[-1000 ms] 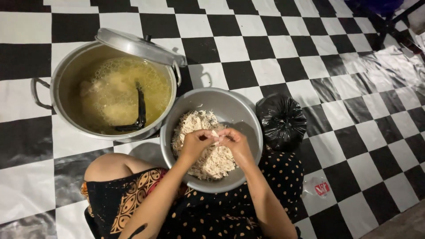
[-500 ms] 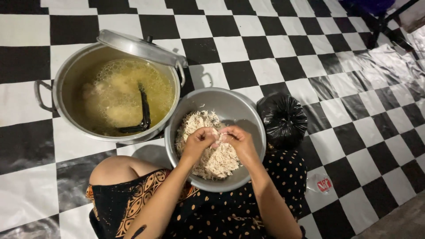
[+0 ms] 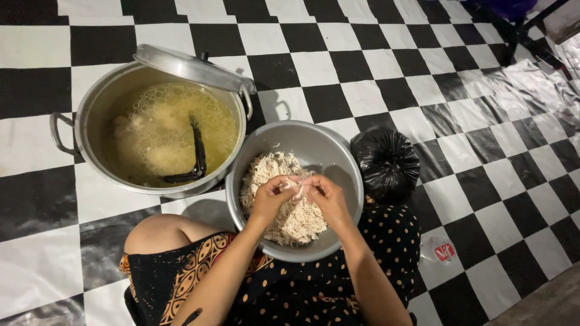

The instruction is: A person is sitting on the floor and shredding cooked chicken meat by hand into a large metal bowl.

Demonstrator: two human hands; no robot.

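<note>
A round metal bowl (image 3: 314,142) rests against my lap and holds a heap of pale shredded meat (image 3: 275,172). Over the heap, my left hand (image 3: 272,198) and my right hand (image 3: 326,196) meet, both pinching one small pale piece of meat (image 3: 300,188) between their fingertips. To the bowl's left stands a large metal pot (image 3: 90,115) of yellowish broth with a dark ladle (image 3: 196,154) lying in it. Its lid (image 3: 193,66) leans tilted on the pot's far rim.
A tied black plastic bag (image 3: 386,163) sits just right of the bowl. A black-and-white chequered sheet (image 3: 374,66) covers the floor. A small clear wrapper with a red mark (image 3: 441,250) lies near my right knee. Dark furniture legs (image 3: 525,36) stand at the top right.
The view has shifted slightly. My hands stay together over the shredded meat, their fingers working the small piece; bowl, pot and bag have not moved.
</note>
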